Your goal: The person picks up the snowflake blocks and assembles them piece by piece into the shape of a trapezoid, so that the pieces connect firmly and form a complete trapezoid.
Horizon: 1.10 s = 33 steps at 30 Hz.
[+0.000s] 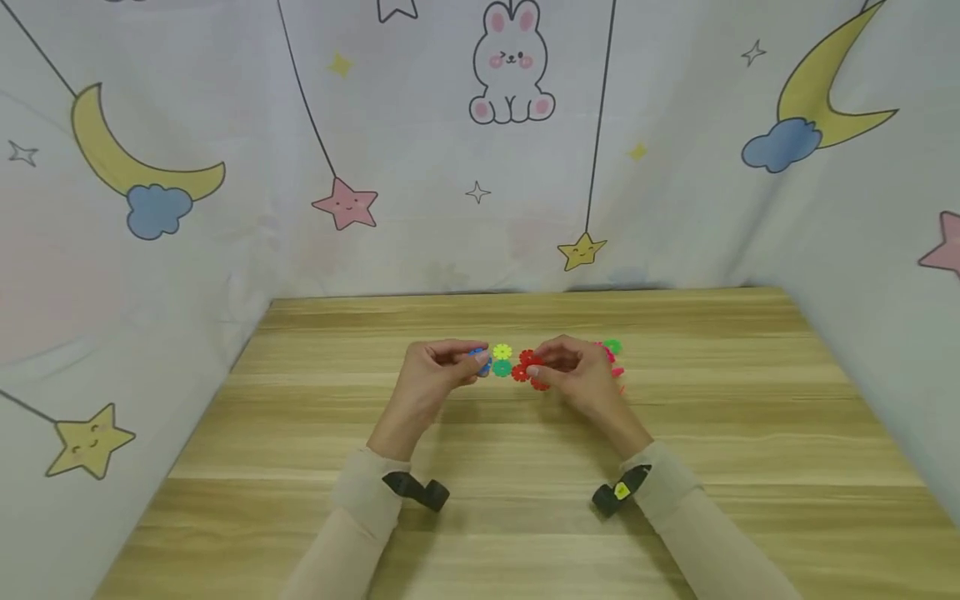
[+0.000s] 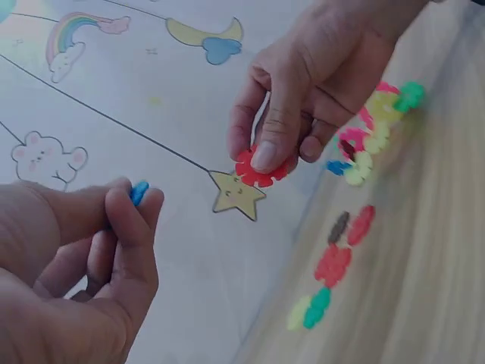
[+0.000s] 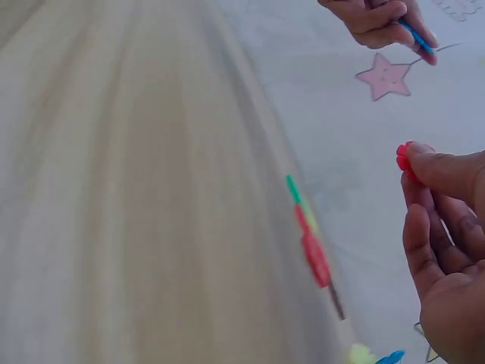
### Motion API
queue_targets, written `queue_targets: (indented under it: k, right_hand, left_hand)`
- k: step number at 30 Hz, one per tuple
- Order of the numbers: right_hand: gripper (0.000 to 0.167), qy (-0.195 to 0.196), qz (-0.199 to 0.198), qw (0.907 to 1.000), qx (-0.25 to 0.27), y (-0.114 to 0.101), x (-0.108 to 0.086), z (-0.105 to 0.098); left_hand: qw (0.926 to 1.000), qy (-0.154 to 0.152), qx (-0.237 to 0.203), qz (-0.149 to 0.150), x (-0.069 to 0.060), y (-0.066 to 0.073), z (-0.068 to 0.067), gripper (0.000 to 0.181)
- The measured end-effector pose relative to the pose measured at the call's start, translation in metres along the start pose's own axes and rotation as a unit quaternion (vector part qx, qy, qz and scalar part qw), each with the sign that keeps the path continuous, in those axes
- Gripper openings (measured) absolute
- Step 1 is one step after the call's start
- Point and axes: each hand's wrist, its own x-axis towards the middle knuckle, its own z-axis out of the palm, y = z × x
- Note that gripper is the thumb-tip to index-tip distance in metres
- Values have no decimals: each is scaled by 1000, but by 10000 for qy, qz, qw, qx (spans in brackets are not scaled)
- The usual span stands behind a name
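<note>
Left hand (image 1: 426,377) pinches 1 blue piece (image 2: 139,192), right hand (image 1: 582,375) pinches 1 red piece (image 2: 248,171); likely pre-joining, next needs slots aligned.

Wood-grain table (image 1: 510,542) — white backdrop (image 1: 427,150) behind — winking rabbit (image 1: 512,87), yellow moons (image 1: 105,157), pink stars (image 1: 346,204).

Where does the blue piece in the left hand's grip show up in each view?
Head: blue piece just below centre, in the left hand.
Left wrist: blue piece left of centre, about mid-height.
Right wrist: blue piece at top right.
Shared landmark: right hand pinching a red piece.
</note>
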Motion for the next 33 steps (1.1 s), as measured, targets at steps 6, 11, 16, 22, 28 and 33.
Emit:
queue_targets:
  k: [6, 11, 16, 22, 28, 33]
  right_hand:
    - [29, 284, -324, 9952, 883, -29, -3, -13]
    - [28, 526, -659, 9888, 1231, -45, -6, -18]
    - [24, 758, -867, 9841, 1354, -57, -11, -20]
    - [16, 683, -1234, 9726, 1849, -63, -15, -19]
    - [13, 443, -1400, 9646, 2191, -66, -16, -14]
    - [15, 343, -1413, 9640, 2225, -66, -16, -7]
  left_hand:
    - [9967, 375, -717, 41, -4, 34, 6, 34]
    - [9878, 531, -1425, 336, -8, 50, 11, 38]
    - [9886, 246, -1455, 314, -12, 52, 19, 38]
    - [9906, -81, -1359, 121, -15, 47, 26, 33]
    - [9891, -466, -1394, -75, -12, 42, 38, 37]
    - [9893, -177, -1444, -81, -12, 37, 45, 31]
